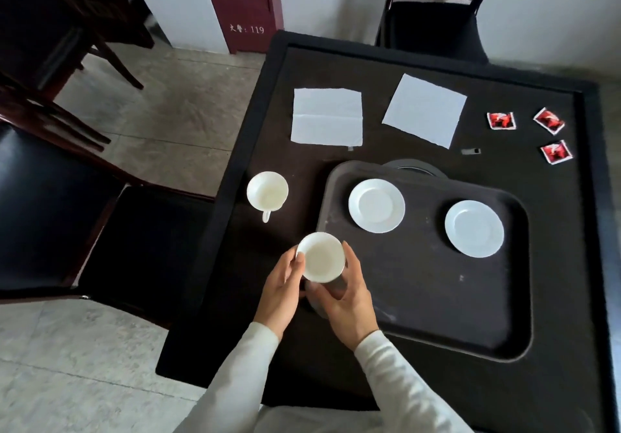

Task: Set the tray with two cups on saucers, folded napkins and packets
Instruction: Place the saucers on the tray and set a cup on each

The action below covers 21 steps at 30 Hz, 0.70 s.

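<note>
Both hands cradle one white cup point(321, 262) just off the near-left corner of the brown tray point(437, 315): the left hand point(282, 293) closes on its left wall, and the right hand point(349, 301) wraps its right side and base. The cup is upright, mouth up, and seems lifted clear of the black table point(268, 348); its handle is hidden.

On the tray, two empty saucers lie well apart. The left saucer point(376, 205) lies beyond the held cup and a little to its right, so it looks like the natural target, reached by a short carry inward over the tray's rim. The right saucer point(474, 228) is farther along the tray.

A second cup point(267, 192) stands left of the tray, handle toward the person, on the left hand's side.
</note>
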Available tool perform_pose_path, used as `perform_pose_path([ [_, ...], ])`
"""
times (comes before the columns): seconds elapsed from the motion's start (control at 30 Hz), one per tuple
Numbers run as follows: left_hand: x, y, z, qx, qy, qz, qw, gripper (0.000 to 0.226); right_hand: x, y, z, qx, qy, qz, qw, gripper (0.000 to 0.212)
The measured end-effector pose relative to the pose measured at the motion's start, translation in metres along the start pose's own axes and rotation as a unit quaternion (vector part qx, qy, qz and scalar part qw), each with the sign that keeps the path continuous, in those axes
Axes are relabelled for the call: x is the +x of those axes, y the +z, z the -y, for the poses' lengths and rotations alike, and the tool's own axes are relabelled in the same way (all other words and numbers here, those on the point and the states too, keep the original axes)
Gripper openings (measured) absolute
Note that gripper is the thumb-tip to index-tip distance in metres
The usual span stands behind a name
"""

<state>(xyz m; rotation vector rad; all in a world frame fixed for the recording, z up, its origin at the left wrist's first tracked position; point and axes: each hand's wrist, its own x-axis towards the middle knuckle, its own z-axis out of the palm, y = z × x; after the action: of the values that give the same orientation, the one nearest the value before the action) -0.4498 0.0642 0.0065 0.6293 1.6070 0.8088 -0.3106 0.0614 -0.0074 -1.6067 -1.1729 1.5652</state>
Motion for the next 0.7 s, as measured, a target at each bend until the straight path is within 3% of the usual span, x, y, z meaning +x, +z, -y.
perform_pose_path([
  [0.23, 0.018, 0.042, -0.026, 0.023, -0.010, 0.047, 0.999, 0.022, 0.020, -0.028, 0.005, 0.016, 0.000, -0.074, 0.997, 0.083],
  [0.43, 0.038, 0.076, -0.042, 0.004, -0.020, 0.060, 0.998, 0.042, 0.046, -0.053, 0.007, 0.004, 0.003, -0.097, 0.995, 0.083],
  [0.7, 0.063, 0.106, -0.053, -0.004, -0.048, 0.066, 0.997, 0.032, 0.084, -0.080, 0.007, -0.018, 0.016, -0.109, 0.994, 0.080],
])
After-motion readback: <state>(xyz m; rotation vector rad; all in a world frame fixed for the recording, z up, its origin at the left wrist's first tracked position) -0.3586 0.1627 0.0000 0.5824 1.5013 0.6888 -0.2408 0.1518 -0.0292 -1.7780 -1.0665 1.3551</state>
